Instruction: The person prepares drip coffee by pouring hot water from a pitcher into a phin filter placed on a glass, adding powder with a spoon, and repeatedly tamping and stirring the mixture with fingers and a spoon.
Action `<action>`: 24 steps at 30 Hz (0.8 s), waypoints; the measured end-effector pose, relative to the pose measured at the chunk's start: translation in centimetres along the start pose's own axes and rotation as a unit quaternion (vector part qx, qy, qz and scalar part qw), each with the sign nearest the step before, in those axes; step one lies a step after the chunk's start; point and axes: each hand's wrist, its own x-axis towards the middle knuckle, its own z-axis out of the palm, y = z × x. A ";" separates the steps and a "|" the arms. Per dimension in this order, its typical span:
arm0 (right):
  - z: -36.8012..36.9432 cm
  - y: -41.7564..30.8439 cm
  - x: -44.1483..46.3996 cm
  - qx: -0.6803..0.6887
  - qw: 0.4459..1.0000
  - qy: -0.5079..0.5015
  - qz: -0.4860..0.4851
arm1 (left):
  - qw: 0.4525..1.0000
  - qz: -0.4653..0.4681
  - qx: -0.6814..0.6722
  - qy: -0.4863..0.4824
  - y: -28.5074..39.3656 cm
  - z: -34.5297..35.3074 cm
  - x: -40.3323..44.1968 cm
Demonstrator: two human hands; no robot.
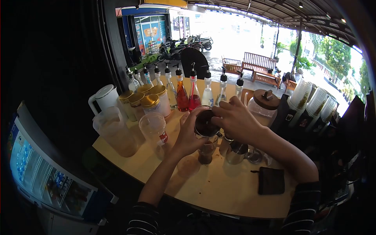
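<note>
My left hand [188, 133] is wrapped around a round cup [204, 124] with a dark brown inside, its mouth tilted toward me. My right hand [237, 119] is closed at the cup's right rim, fingers pinched together; what they hold, if anything, is hidden. Just below the cup, a clear glass [205, 153] with brown contents stands upright on the table. To its right are a metal pitcher [236, 153] and a small round metal piece [255, 156]. A clear plastic tub [152, 128] with a red label is left of my left hand.
Pump bottles [182, 94] of syrup line the back of the wooden table [231, 199]. Gold-lidded jars [150, 101], a white jug [105, 98] and a plastic pitcher [117, 131] stand left. Right are a wooden-lidded jar [264, 105], stacked plastic cups [300, 95] and a dark cloth [271, 181].
</note>
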 end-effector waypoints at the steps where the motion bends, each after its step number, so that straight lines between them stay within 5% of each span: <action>1: 0.1 -0.2 0.0 0.000 1.000 -0.001 0.001 | 1.000 0.002 0.000 -0.005 -0.1 -0.1 0.0; 16: 0.1 -0.3 -0.2 0.011 0.998 0.024 -0.051 | 1.000 0.002 0.000 -0.007 0.6 -0.4 -0.4; 24: 0.1 -0.3 -1.2 0.028 0.998 0.048 0.008 | 0.999 -0.039 -0.014 0.001 0.9 -0.5 -0.4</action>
